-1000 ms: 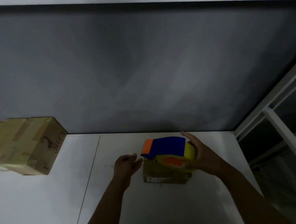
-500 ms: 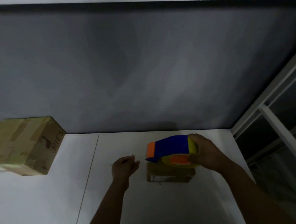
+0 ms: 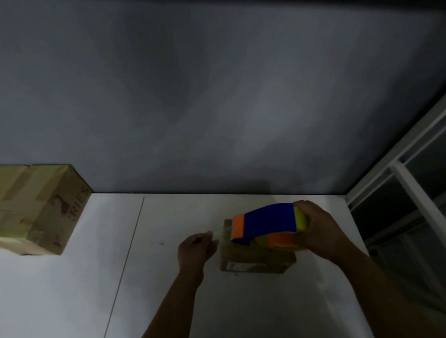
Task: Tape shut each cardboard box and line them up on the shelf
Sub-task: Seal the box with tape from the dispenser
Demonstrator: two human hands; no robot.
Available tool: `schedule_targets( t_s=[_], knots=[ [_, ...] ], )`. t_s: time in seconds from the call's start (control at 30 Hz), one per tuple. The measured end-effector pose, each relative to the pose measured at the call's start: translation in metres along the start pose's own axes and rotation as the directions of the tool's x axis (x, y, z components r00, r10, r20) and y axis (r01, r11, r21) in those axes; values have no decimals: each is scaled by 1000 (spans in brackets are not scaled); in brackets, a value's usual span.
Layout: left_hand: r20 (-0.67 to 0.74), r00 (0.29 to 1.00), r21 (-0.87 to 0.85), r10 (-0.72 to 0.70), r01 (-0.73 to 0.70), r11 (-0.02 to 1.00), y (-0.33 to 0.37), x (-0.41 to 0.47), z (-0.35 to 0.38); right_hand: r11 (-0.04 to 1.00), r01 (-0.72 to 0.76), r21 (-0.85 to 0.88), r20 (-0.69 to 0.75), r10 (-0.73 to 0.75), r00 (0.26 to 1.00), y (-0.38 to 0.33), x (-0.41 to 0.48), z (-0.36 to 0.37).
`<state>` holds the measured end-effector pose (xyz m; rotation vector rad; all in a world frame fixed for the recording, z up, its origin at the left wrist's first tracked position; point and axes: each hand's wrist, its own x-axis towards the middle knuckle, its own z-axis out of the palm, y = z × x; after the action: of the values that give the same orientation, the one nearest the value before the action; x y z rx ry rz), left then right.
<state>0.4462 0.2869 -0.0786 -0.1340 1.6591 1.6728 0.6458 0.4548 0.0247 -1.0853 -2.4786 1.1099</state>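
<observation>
Two grips, lower centre: my right hand (image 3: 320, 231) curls round the tape dispenser (image 3: 268, 220) above the small box (image 3: 255, 261), my left hand (image 3: 192, 253) pinches the tape (image 3: 220, 232).

The small box (image 3: 257, 261) sat on the tabletop (image 3: 250, 312) right of centre, with the wall (image 3: 212, 91) behind it at 12 o'clock. The tape dispenser (image 3: 268, 222) was over its top, held from 3 o'clock by the right grip (image 3: 322, 232). At the dispenser's 9 o'clock, the left grip (image 3: 195, 250) pinched a strip of tape (image 3: 221, 232) stretched between them. The large box (image 3: 38, 209) stood well apart at 9 o'clock, near the wall. A window frame (image 3: 411, 184) lay at 3 o'clock.
</observation>
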Motion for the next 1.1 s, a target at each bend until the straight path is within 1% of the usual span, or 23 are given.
schedule_targets(
  t_s=[0.1,0.2,0.37,0.43,0.5,0.53,0.63,0.7,0.73,0.83,0.87,0.9,0.93,1.0,1.03,1.07,1.1],
  knots=[
    [-5,999,-10,-37,37,999,-2,2,2,1000,-3,19,-11,3,1000,3,3,5],
    [-14,998,36,-55,56,998,-6,1,3,1000,-1,17,-15,1,1000,11,6,10],
    [-38,997,64,-73,75,995,-12,2,6,1000,-3,16,-10,4,1000,21,10,15],
    [-41,997,117,-68,72,990,-15,2,10,1000,-10,17,-24,10,1000,23,11,16],
    [-30,999,229,-26,32,973,-18,3,13,1000,-15,13,-30,16,999,22,11,16],
    [-25,999,317,23,-14,948,-19,4,14,1000,-13,3,-31,14,999,22,11,16],
    [17,984,567,180,-158,809,-17,-2,14,1000,-7,0,-21,7,1000,20,11,16],
    [17,974,642,228,-185,744,-17,-7,15,1000,-11,8,-18,12,1000,18,12,15],
    [2,974,649,226,-174,741,-16,-9,16,1000,-11,14,-13,11,1000,17,12,15],
    [-25,986,624,163,-112,773,-17,-7,16,999,-10,34,-6,11,1000,19,11,15],
    [-39,986,637,161,-99,764,-17,-6,15,1000,-9,27,-8,9,1000,20,11,15],
    [-39,983,649,181,-113,752,-17,-7,14,1000,-6,23,-13,7,1000,20,11,15],
    [-15,974,631,224,-165,758,-16,-10,13,1000,-5,28,-15,6,1000,20,11,15],
    [74,942,490,328,-321,811,-16,-23,16,1000,4,24,-11,-4,1000,20,10,15],
    [129,929,409,348,-369,834,-18,-31,19,1000,5,17,-6,-5,1000,20,10,15],
    [174,926,320,335,-375,870,-18,-40,22,1000,6,17,-1,-6,1000,20,10,15],
    [210,929,266,304,-353,897,-21,-45,23,1000,6,18,-2,-6,1000,20,10,15]
  ],
)
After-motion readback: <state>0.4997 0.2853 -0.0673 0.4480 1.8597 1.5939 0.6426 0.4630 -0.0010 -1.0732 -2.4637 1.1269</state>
